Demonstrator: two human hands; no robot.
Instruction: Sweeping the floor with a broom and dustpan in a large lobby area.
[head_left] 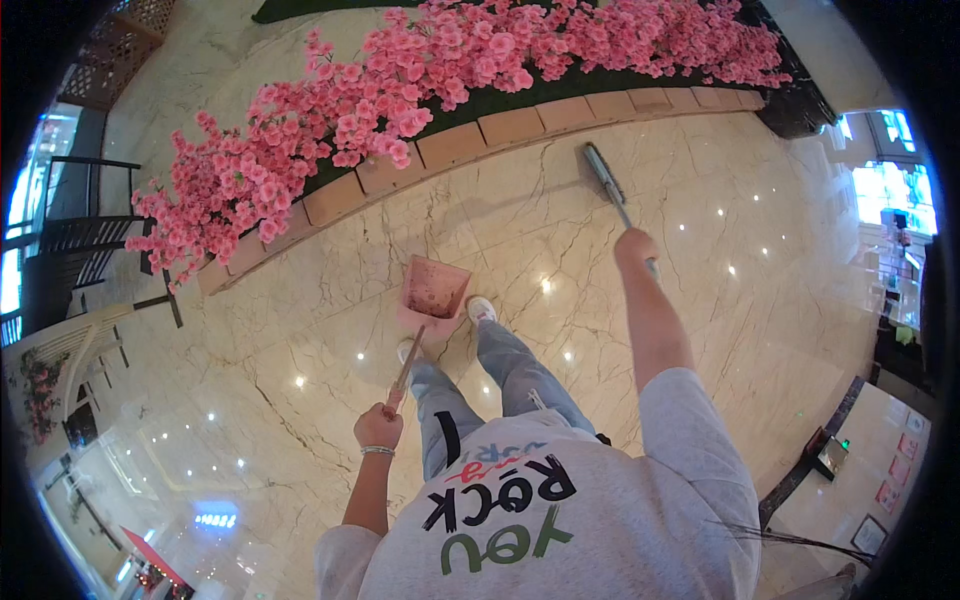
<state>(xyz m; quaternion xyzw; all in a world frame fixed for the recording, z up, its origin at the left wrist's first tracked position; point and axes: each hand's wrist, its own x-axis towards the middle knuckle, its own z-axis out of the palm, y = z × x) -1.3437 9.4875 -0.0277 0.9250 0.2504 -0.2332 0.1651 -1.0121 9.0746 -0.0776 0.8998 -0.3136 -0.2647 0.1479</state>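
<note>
My left hand (379, 427), with a bracelet at the wrist, is closed round the handle of a pink long-handled dustpan (437, 288). The pan rests on the floor just ahead of my feet, its inside marked with dark specks or dirt. Out to the right, my right hand (636, 250) grips the stick of a broom (605, 175). That arm is stretched forward, and the grey broom head is near the brick edging of the flower bed. Broom and dustpan are well apart.
Pink blossoms (400, 90) fill a long bed along the far side, bordered by brick edging (450, 147). Glossy marble floor (540, 235) with reflected lights lies around me. Dark chairs (85, 240) stand at left; a counter (850, 470) is at lower right.
</note>
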